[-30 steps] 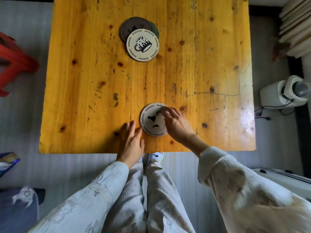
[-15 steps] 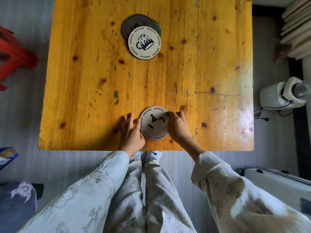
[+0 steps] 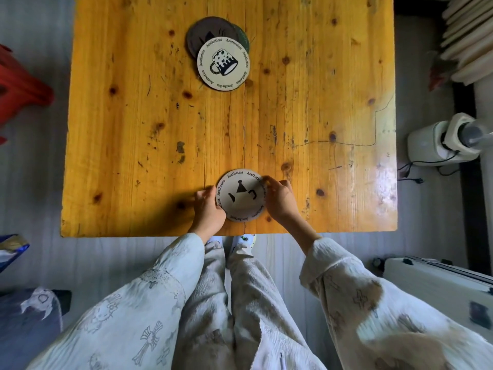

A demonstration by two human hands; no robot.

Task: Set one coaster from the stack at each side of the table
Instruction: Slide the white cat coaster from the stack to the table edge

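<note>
A red stool (image 3: 18, 89) stood left of the wooden desk (image 3: 133, 116), a white appliance (image 3: 442, 142) with a cord to its right. At the far side lay the stack (image 3: 218, 41), its top mug-print coaster (image 3: 223, 65) slid nearer, hiding most of the dark ones beneath. Near the front edge, the cream coaster (image 3: 241, 195) lay flat, pinched at opposite rims by the left hand (image 3: 209, 212) and right hand (image 3: 280, 201), fingers curled. The left fingertips were blurred.

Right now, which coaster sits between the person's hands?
The cream coaster with the party-hat face, near the table's front edge. The mug coaster and the dark ones lie stacked at the far side, untouched.
</note>
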